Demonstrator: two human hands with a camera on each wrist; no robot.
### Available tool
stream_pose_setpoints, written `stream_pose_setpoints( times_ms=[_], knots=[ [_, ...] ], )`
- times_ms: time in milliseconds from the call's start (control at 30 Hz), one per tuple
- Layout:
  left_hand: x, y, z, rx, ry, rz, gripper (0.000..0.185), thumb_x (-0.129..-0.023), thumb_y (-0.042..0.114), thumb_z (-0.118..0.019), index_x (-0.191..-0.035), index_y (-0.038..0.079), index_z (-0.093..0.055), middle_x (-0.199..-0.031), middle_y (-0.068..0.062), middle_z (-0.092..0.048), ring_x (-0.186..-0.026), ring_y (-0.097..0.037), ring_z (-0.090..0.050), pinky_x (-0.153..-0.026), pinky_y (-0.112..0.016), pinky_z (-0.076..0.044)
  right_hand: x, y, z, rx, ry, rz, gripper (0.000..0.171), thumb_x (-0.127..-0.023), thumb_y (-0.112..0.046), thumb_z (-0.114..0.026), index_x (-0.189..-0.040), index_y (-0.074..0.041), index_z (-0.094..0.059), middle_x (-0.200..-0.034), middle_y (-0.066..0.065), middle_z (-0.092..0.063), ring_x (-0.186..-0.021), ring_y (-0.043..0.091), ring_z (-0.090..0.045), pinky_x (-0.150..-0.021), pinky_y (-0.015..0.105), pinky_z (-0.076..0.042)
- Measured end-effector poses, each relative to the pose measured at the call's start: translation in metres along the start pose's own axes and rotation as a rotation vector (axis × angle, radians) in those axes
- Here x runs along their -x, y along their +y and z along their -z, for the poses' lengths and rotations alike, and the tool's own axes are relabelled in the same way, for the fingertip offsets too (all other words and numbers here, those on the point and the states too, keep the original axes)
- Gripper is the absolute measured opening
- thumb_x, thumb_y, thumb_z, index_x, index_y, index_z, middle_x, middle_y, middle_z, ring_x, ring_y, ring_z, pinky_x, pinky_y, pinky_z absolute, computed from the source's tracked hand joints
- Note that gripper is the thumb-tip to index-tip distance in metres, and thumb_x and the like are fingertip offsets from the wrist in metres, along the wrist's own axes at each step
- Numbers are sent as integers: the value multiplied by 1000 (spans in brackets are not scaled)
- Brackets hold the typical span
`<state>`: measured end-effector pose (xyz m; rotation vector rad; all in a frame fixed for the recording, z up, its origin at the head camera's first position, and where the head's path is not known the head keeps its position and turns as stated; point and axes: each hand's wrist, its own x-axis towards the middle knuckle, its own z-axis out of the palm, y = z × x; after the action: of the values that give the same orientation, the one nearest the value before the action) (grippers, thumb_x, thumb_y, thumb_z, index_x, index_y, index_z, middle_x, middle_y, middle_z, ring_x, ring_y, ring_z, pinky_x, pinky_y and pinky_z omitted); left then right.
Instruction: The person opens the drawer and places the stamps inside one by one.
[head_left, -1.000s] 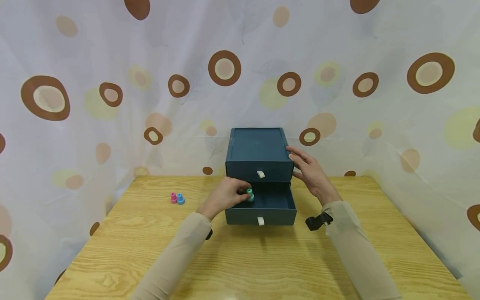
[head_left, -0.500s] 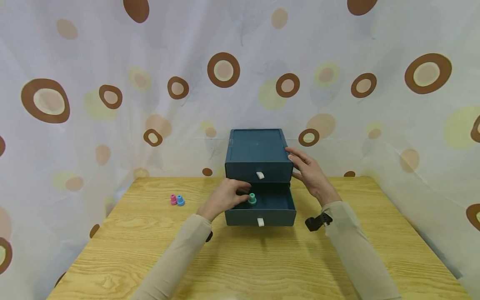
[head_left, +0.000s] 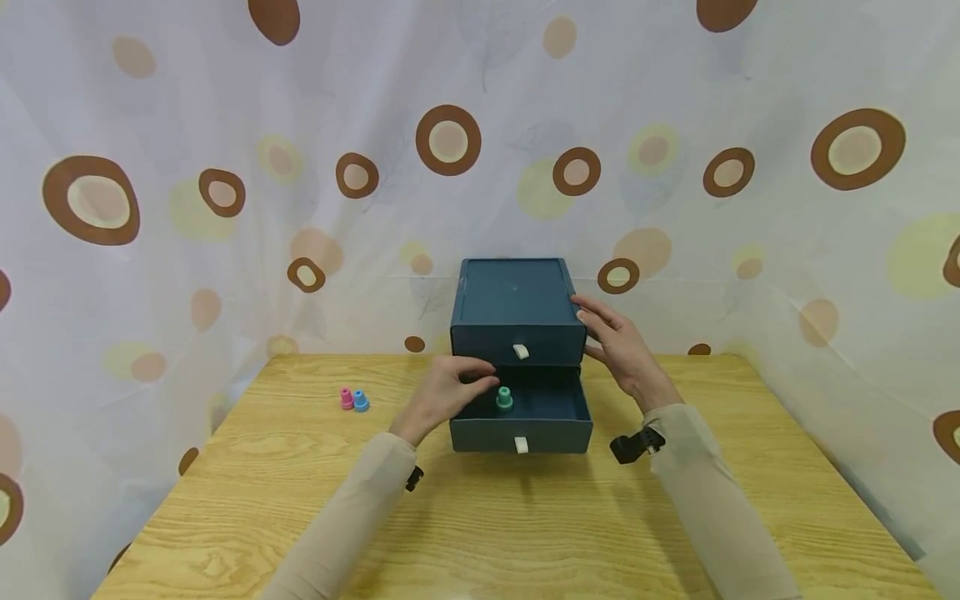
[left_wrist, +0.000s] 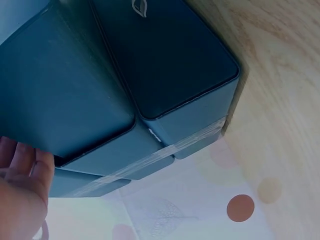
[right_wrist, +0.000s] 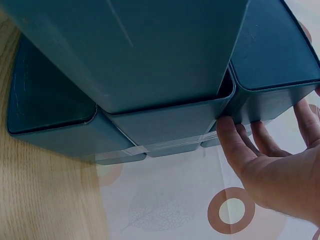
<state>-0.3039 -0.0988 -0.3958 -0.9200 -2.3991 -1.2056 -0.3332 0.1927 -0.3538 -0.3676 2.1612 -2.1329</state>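
Reaching over the left part of the pulled-out middle drawer (head_left: 558, 437) with left hand (head_left: 438, 394), thumb and fingers parted, holding nothing, just left of 1 green stepped cylinder (head_left: 505, 401) standing upright inside. Touching the right side of the dark-blue drawer cabinet (head_left: 516, 292) with right hand (head_left: 622, 354), fingers spread, gripping nothing. Seen left on wooden table (head_left: 300, 492): 1 pink cylinder (head_left: 347, 399), 1 blue cylinder (head_left: 361, 402), side by side.

Beige sleeves (head_left: 716, 504) accompany black wrist straps (head_left: 650, 437).
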Motion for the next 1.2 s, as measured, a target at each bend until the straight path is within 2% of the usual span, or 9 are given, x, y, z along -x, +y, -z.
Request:
stream_pose_setpoints(
  times_ms=[200,367,500,633,733,867,967,1133,1200],
  knots=[
    [7,-3,5,75,172,-17,9,-87,14,-75,-92,7,-78,-89,-5,-76,-73,-11,-68,-68,-24,-57,1,1,-1,11,1,6,54,-103,-40,-49,-152,-21,-38,-165,7,-15,-151,33,-18,-118,55,-26],
    [12,-6,12,107,233,2,8,-87,16,-75,-88,9,-78,-83,-4,-75,-67,-11,-63,-63,-22,-54,1,0,-1,15,6,-2,54,-102,-40,-49,-152,-22,-38,-165,6,-15,-150,32,-19,-118,53,-27],
    [16,-9,16,119,266,72,13,-88,21,-75,-87,8,-78,-80,-6,-74,-66,-13,-60,-62,-20,-51,1,-1,-1,16,8,-5,54,-102,-40,-49,-152,-22,-38,-164,5,-17,-150,31,-20,-118,53,-28],
    [21,-10,20,123,285,146,18,-90,19,-72,-88,2,-77,-78,-13,-72,-63,-12,-59,-59,-20,-49,1,-1,-1,14,0,1,54,-103,-39,-49,-153,-21,-37,-165,6,-15,-150,32,-19,-118,53,-27],
    [26,-1,27,130,291,199,19,-92,15,-69,-90,-3,-76,-77,-19,-71,-61,-12,-59,-58,-20,-50,1,-1,0,11,-3,5,54,-103,-38,-48,-153,-20,-37,-165,7,-15,-150,32,-19,-118,53,-26],
    [32,9,37,160,307,264,18,-94,14,-67,-91,-2,-76,-77,-22,-70,-63,-25,-61,-58,-21,-51,0,-1,-1,9,-3,1,54,-103,-39,-49,-153,-21,-37,-165,6,-14,-151,32,-18,-118,53,-26],
    [37,-1,38,184,325,313,19,-94,15,-67,-90,-1,-76,-78,-22,-71,-66,-33,-62,-59,-25,-53,0,-1,-1,7,-4,-7,54,-103,-39,-49,-153,-21,-37,-165,6,-15,-151,31,-18,-118,53,-26],
    [44,-32,36,239,366,401,23,-94,25,-68,-92,4,-77,-80,-16,-73,-66,-25,-63,-55,-24,-49,1,0,-1,6,-4,-4,54,-103,-39,-49,-153,-22,-37,-165,6,-15,-150,32,-20,-118,53,-27],
    [46,-39,38,254,373,416,26,-95,30,-67,-93,7,-77,-81,-14,-73,-66,-22,-63,-52,-22,-45,0,0,-1,7,4,-2,53,-103,-39,-49,-152,-22,-38,-165,6,-16,-150,32,-20,-118,53,-27]
  ],
)
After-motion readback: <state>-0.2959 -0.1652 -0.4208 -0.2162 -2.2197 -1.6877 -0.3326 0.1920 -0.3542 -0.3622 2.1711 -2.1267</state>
